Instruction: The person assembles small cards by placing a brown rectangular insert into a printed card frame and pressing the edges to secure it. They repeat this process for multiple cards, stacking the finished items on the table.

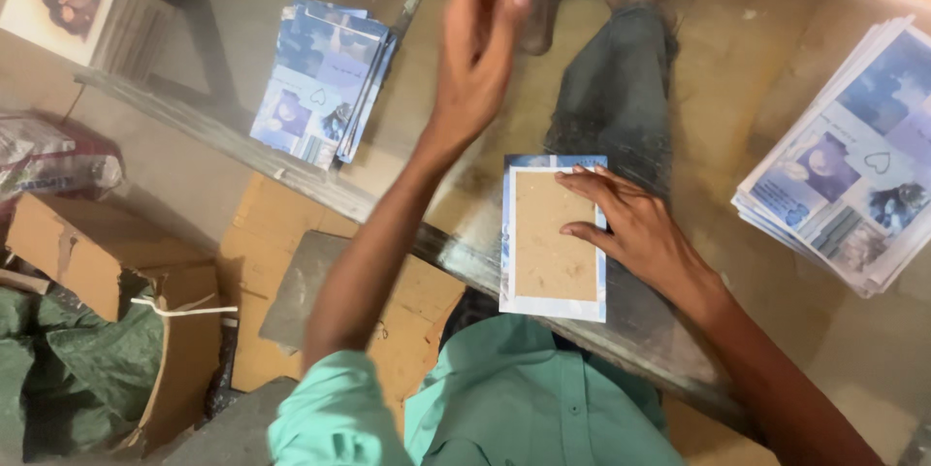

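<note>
At the far left, on the floor below the table, lie an open cardboard box (pixel 107 272) with a white string on it, some green sacking (pixel 68 369), and a plastic bag (pixel 53 160) above them; in the top corner stands a pale card with a picture of two figures (pixel 58 2). Further to the right, on the glass table (pixel 776 68), a small stack of blue printed sheets (pixel 325 78) lies fanned near the table's edge. Next comes the left hand (pixel 480 49), raised above the table (it is blurred), with the fingers drawn together at the top; I cannot tell if it pinches something. Its arm comes from a mint green sleeve (pixel 330 417). Just to the right, near the front edge of the table, a brown board (pixel 551 233) lies flat on a blue printed sheet (pixel 553 307), whose white and blue border shows around it. The right hand (pixel 635 228) rests open on the right side of this board, fingers spread and pressing down, gripping nothing. Through the glass, a dark trouser leg (pixel 616 88) is visible. At the far right, well apart from the hands, lies a big stack of the same printed sheets (pixel 853 165), a little fanned.
</note>
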